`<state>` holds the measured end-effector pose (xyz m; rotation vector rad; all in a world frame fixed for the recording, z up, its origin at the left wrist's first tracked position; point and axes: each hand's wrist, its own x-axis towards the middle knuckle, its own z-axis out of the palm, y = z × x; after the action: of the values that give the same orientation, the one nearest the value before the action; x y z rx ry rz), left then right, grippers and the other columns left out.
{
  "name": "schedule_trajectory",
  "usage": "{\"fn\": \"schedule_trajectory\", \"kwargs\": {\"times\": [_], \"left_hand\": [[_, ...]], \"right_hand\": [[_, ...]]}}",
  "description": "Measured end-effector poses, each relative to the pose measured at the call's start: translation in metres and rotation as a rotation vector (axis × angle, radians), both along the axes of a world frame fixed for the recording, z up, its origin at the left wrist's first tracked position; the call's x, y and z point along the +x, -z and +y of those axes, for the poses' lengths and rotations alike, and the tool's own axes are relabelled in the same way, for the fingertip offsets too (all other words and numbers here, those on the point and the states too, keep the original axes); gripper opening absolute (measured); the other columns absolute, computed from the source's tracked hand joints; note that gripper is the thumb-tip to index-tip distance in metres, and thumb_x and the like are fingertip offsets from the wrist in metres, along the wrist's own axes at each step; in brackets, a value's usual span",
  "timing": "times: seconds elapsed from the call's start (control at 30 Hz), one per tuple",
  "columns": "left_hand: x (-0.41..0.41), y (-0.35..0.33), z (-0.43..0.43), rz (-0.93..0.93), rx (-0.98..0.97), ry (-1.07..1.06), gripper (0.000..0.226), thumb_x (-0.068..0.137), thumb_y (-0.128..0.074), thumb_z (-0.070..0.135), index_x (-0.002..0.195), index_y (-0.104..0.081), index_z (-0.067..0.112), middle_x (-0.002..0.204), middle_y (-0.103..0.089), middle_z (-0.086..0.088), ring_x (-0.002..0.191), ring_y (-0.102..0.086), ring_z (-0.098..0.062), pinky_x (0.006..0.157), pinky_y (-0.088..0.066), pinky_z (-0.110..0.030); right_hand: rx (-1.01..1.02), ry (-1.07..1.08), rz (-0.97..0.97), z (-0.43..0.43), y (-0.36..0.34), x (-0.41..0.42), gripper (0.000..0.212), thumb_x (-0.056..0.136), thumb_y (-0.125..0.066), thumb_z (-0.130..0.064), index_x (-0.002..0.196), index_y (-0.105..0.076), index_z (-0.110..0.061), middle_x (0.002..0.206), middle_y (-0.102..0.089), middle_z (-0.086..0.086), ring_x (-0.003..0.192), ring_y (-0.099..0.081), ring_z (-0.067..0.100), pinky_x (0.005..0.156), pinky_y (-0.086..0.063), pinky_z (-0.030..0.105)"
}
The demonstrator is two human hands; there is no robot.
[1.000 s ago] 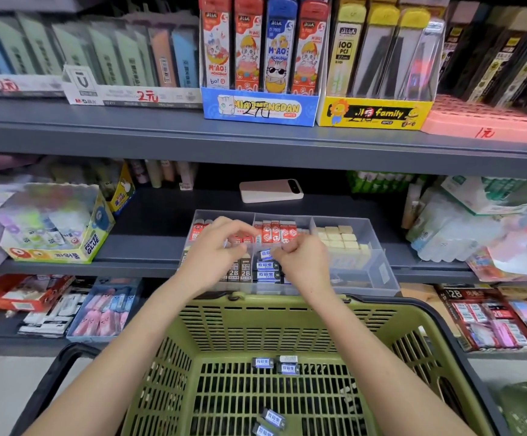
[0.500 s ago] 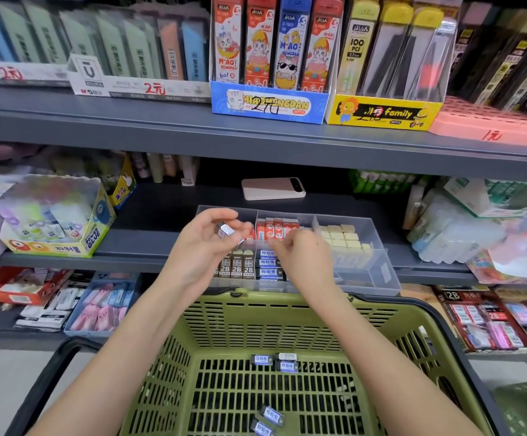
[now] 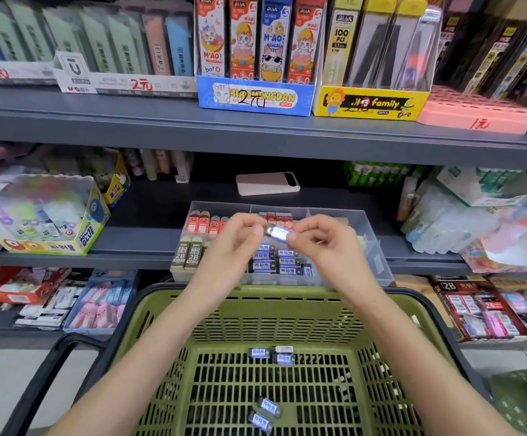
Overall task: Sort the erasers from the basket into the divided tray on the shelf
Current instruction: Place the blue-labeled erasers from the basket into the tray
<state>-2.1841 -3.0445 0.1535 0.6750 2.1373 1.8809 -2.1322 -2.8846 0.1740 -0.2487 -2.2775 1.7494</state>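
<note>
While I steer this from afar, I take my bearings from the divided tray (image 3: 378,265) on the shelf (image 3: 149,243). Well left of the tray sits a glue box (image 3: 51,215), no part of the job. In the tray's back-left compartment stand the red erasers (image 3: 204,223), and in its front-left one the 2B erasers (image 3: 188,256); both rows look settled.

Above the tray's middle, the left hand (image 3: 230,247) has its fingers curled, pinching one end of a small blue-labelled eraser (image 3: 277,231). The piece hangs over the tray's front-middle compartment, where matching blue erasers (image 3: 274,262) lie stacked. The right hand (image 3: 328,247) has its fingers clamped on the eraser's other end. It covers much of the tray's right compartment, so I cannot tell how full that one is.

In front of the tray, the green basket (image 3: 256,294) holds at least five loose erasers (image 3: 271,354), three near its far wall and two nearer me.

I judge the sort well along. What is left is the piece in hand plus those in the basket, and all of them look bound for the blue stack.
</note>
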Motion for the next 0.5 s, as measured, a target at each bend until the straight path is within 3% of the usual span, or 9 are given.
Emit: {"fn": "schedule_trajectory", "kwargs": {"times": [0.1, 0.2, 0.3, 0.4, 0.5], "left_hand": [[0.0, 0.014, -0.007, 0.551, -0.484, -0.045, 0.03, 0.098, -0.041, 0.039, 0.116, -0.06, 0.023, 0.119, -0.059, 0.016, 0.117, -0.05, -0.004, 0.109, -0.032, -0.04], [0.0, 0.027, -0.011, 0.819, -0.661, 0.011, 0.039, 0.095, -0.041, 0.04, 0.108, -0.069, 0.016, 0.117, -0.067, 0.003, 0.121, -0.054, -0.018, 0.115, -0.014, -0.05], [-0.003, 0.037, -0.014, 0.931, -0.742, 0.057, 0.041, 0.094, -0.042, 0.043, 0.104, -0.071, 0.017, 0.11, -0.07, 0.004, 0.119, -0.057, -0.02, 0.115, -0.01, -0.057], [-0.004, 0.045, -0.016, 0.977, -0.768, 0.076, 0.042, 0.094, -0.041, 0.046, 0.107, -0.07, 0.019, 0.109, -0.07, 0.008, 0.123, -0.055, -0.02, 0.115, -0.005, -0.058], [-0.004, 0.05, -0.018, 0.991, -0.796, 0.092, 0.044, 0.095, -0.04, 0.048, 0.111, -0.068, 0.019, 0.112, -0.069, 0.009, 0.126, -0.051, -0.02, 0.115, -0.004, -0.059]], "right_hand": [[0.274, 0.003, -0.14, 0.03, 0.001, 0.0, 0.009, 0.077, -0.076, -0.021, 0.071, -0.068, -0.021, 0.071, -0.067, -0.008, 0.065, -0.059, 0.0, 0.062, -0.042, 0.009], [0.549, -0.074, -0.248, 0.036, 0.006, -0.003, 0.022, 0.073, -0.078, -0.026, 0.057, -0.063, -0.032, 0.059, -0.061, -0.024, 0.062, -0.054, -0.009, 0.057, -0.037, 0.007], [0.624, -0.128, -0.296, 0.033, 0.01, -0.011, 0.023, 0.073, -0.077, -0.028, 0.054, -0.064, -0.032, 0.063, -0.066, -0.019, 0.067, -0.057, -0.005, 0.063, -0.039, 0.018], [0.589, -0.148, -0.34, 0.027, 0.013, -0.016, 0.012, 0.075, -0.075, -0.027, 0.065, -0.072, -0.022, 0.072, -0.071, -0.008, 0.077, -0.063, 0.01, 0.078, -0.049, 0.031], [0.664, -0.144, -0.332, 0.024, 0.018, -0.015, 0.012, 0.079, -0.071, -0.029, 0.07, -0.073, -0.021, 0.066, -0.064, -0.018, 0.076, -0.058, 0.004, 0.094, -0.042, 0.04]]}}
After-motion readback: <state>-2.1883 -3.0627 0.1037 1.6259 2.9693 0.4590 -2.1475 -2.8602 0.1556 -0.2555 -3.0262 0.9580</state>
